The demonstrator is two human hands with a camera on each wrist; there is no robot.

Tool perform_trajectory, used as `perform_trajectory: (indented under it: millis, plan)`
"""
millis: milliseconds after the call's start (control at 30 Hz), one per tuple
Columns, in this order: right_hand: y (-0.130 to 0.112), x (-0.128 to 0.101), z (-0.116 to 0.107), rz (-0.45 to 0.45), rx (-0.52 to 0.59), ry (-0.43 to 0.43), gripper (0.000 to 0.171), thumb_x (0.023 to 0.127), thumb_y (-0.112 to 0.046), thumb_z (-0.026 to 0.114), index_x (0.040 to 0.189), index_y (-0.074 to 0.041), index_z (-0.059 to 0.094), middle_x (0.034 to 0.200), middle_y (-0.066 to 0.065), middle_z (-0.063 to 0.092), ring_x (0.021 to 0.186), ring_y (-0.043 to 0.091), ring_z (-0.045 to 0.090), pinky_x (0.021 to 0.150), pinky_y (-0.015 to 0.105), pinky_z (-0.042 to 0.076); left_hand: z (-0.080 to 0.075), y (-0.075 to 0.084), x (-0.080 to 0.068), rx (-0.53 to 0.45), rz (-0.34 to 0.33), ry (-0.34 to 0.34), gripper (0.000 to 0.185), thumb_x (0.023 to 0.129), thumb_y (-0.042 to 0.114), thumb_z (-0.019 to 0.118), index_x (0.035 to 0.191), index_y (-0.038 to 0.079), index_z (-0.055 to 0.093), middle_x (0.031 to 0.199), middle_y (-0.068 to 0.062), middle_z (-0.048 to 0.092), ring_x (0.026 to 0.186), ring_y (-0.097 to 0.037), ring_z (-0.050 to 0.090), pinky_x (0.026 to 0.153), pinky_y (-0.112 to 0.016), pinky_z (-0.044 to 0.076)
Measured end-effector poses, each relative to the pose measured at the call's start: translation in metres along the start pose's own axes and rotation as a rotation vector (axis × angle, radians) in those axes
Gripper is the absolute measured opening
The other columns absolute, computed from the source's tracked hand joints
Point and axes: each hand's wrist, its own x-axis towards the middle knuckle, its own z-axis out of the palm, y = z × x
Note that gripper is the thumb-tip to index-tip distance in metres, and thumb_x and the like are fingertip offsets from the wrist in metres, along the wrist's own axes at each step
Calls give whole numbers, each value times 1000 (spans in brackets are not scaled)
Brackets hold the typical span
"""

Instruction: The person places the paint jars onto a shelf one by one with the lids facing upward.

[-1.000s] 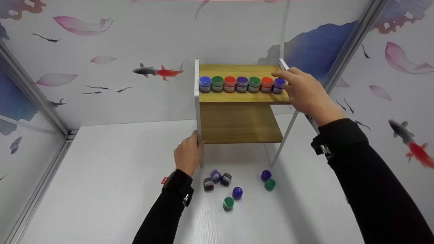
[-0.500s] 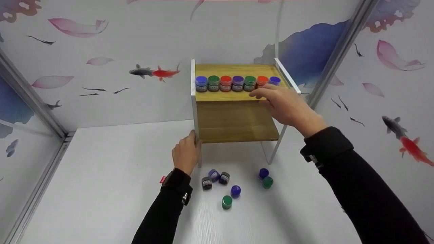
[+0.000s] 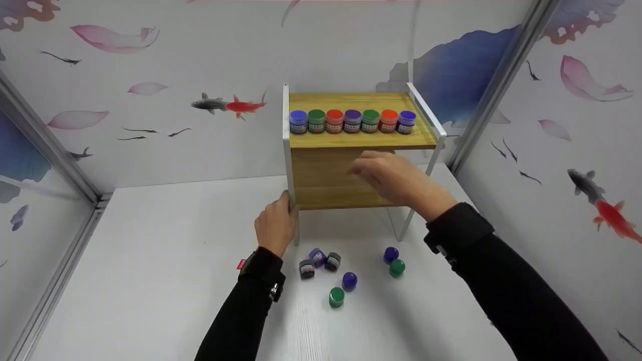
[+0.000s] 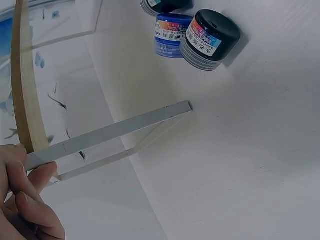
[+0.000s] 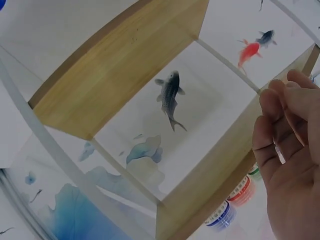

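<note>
A small two-tier wooden shelf (image 3: 361, 140) with white metal side frames stands on the white surface. Seven paint jars with blue, green, red and purple lids, among them a red-lidded jar (image 3: 334, 122), form a row on its top board. My left hand (image 3: 275, 225) grips the left leg (image 4: 110, 132) of the shelf, fingers and thumb around the metal in the left wrist view. Before the lower board (image 3: 321, 185) hovers my right hand (image 3: 388, 178), apart from the jars. Its fingers are loosely bent and hold nothing in the right wrist view.
Several more jars lie scattered on the surface before the shelf. Two dark jars and a purple jar (image 3: 317, 257) cluster near its left leg, a green jar (image 3: 336, 297) is nearest, and another green jar (image 3: 396, 267) is at right. Printed walls (image 3: 165, 145) enclose the space.
My right hand has come away from the rightmost jar on the top board and moved down and left, below that board's edge. The left hand stays on the leg.
</note>
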Motion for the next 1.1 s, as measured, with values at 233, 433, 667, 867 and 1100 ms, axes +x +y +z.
perform_trajectory:
  millis: [233, 433, 667, 867, 1100]
  plan:
    - [-7, 4, 33, 30, -16, -120, 20, 97, -15, 59, 113, -16, 71, 108, 5, 71, 100, 22, 68, 90, 37, 54, -2, 2, 2, 5, -18, -12, 18, 94, 24, 65, 102, 9, 63, 83, -8, 72, 67, -22, 65, 58, -39, 50]
    - [-13, 5, 72, 26, 7, -224, 19, 97, -15, 59, 112, -17, 72, 110, 2, 72, 102, 20, 68, 91, 37, 54, -3, 3, 4, 2, -20, -18, 17, 94, 24, 65, 101, 9, 62, 83, -7, 71, 67, -21, 64, 57, -37, 50]
    - [-20, 2, 111, -46, 32, -257, 21, 94, -7, 62, 111, -14, 73, 110, 4, 73, 103, 20, 68, 90, 36, 54, -2, 0, 5, -9, -18, -14, 15, 95, 25, 64, 95, 11, 61, 77, -5, 67, 63, -18, 58, 54, -34, 44]
    - [-28, 1, 136, -20, 36, -329, 22, 94, -9, 63, 113, -15, 72, 114, 4, 72, 106, 20, 67, 92, 36, 53, -2, 0, 4, -13, -8, -12, 15, 95, 26, 64, 93, 11, 60, 75, -3, 65, 61, -17, 55, 53, -32, 42]
    - [-34, -4, 172, 10, 80, -371, 25, 92, -12, 66, 116, -13, 71, 114, 5, 71, 105, 20, 66, 91, 36, 53, -1, 0, 1, -4, 15, 6, 14, 94, 25, 65, 92, 12, 60, 74, -3, 66, 59, -17, 56, 50, -32, 41]
